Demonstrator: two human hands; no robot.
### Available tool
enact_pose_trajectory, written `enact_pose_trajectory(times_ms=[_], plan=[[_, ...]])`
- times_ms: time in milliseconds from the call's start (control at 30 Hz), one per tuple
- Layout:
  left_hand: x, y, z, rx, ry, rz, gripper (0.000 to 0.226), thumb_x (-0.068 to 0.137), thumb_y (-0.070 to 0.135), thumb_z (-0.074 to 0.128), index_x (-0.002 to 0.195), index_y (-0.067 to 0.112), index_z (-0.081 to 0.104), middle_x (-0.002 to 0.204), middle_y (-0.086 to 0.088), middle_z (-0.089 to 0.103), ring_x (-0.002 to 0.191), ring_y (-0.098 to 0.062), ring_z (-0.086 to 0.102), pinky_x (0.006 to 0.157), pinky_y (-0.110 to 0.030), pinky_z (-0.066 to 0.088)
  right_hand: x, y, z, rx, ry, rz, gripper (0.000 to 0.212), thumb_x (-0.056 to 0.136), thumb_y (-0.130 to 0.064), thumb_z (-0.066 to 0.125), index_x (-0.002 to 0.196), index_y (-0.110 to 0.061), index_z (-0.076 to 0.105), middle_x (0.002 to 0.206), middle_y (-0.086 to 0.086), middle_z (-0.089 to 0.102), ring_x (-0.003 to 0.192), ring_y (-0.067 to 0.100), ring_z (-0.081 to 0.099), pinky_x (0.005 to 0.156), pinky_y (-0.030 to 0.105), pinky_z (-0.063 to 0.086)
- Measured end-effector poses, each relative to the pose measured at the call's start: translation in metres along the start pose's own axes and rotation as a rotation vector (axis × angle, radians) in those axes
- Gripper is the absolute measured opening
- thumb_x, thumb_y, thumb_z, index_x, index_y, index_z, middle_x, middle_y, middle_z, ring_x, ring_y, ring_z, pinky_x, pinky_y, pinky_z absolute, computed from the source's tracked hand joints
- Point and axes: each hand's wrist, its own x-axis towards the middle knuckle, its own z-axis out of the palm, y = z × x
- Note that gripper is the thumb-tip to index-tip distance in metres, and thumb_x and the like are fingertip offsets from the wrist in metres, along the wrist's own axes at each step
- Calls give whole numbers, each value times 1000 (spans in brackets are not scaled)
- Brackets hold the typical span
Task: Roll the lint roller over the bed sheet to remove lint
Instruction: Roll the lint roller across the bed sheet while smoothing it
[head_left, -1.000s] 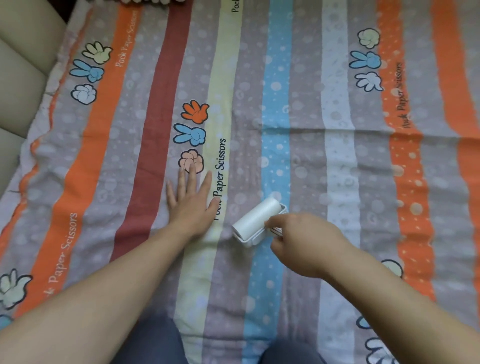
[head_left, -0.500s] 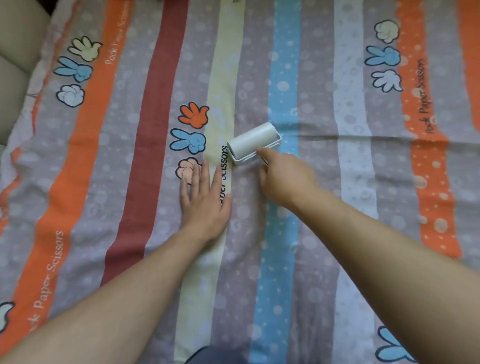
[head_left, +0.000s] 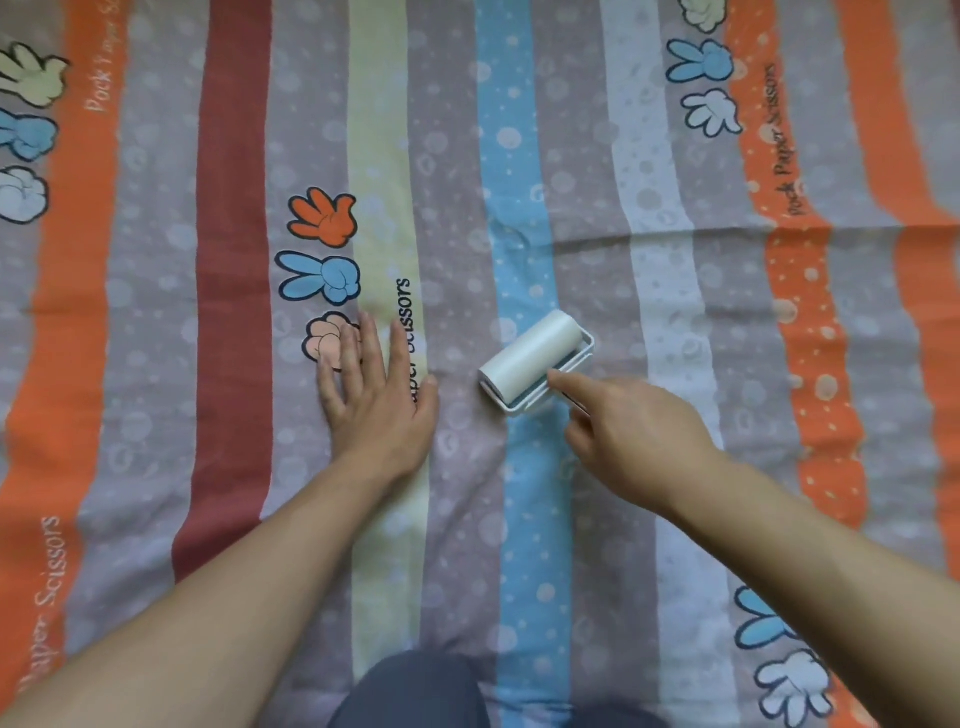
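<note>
The striped bed sheet (head_left: 467, 156) with cartoon hand prints fills the view. A white lint roller (head_left: 532, 358) lies on the light-blue stripe, its drum angled up to the right. My right hand (head_left: 631, 436) grips the roller's handle from the lower right, forefinger stretched along the frame; the handle is mostly hidden under the fingers. My left hand (head_left: 376, 400) presses flat on the sheet with fingers spread, just left of the roller, partly over the black lettering and the peach fist print.
A crease (head_left: 649, 236) runs across the sheet beyond the roller on the right. My knees in dark trousers (head_left: 415, 691) show at the bottom edge. Wrinkles gather in the sheet between my two forearms.
The roller has come back toward me and to the right, from the yellow-grey stripes onto the blue stripe. My left hand stays flat in the same spot.
</note>
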Motion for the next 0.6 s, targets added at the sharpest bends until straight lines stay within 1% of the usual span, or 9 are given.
enact_pose_trajectory(times_ms=[133,200,300,433,533,567,600], plan=[[-4,7,-1,-10,16,-10,72,102,56,21,161,27,-9,166,-4,-25,152,-22,-26,120,-51,-19,-26,14,7,-36,5,20,46,94,-34,40,140,-44,39,103,3,62,93,26,59,64,34,43],[-4,11,-2,-20,2,-7,70,102,57,20,160,31,-10,165,-4,-27,150,-24,-30,117,-54,-22,-36,20,9,-60,-15,25,46,95,-35,40,140,-45,39,106,3,63,95,26,60,64,34,42],[-11,21,-1,-13,-16,64,67,103,56,20,159,37,-12,165,-2,-29,149,-26,-33,113,-56,-26,-54,32,11,-85,-26,32,46,94,-34,40,139,-44,40,106,3,64,96,27,59,65,34,43],[-27,30,8,12,14,124,68,103,57,19,161,33,-8,167,-3,-24,151,-23,-29,119,-56,-19,-81,44,18,-127,-31,38,46,94,-34,38,139,-46,38,105,-1,65,95,24,59,62,32,39],[-33,32,12,35,35,135,69,103,57,19,161,30,-7,167,-5,-21,152,-24,-26,120,-57,-15,-95,51,17,-110,-41,41,47,94,-36,39,139,-49,38,113,-6,64,100,20,59,64,31,42],[-34,33,12,40,33,131,70,103,58,20,161,30,-7,167,-5,-21,152,-24,-26,120,-58,-15,-100,54,11,-102,-59,45,47,93,-36,40,138,-50,39,114,-7,64,99,18,59,64,31,43],[-35,34,12,41,28,129,71,102,59,20,161,30,-8,167,-5,-22,152,-25,-26,120,-58,-15,-105,57,4,-94,-85,48,47,93,-35,42,137,-50,41,109,-11,64,93,12,60,62,29,41]])
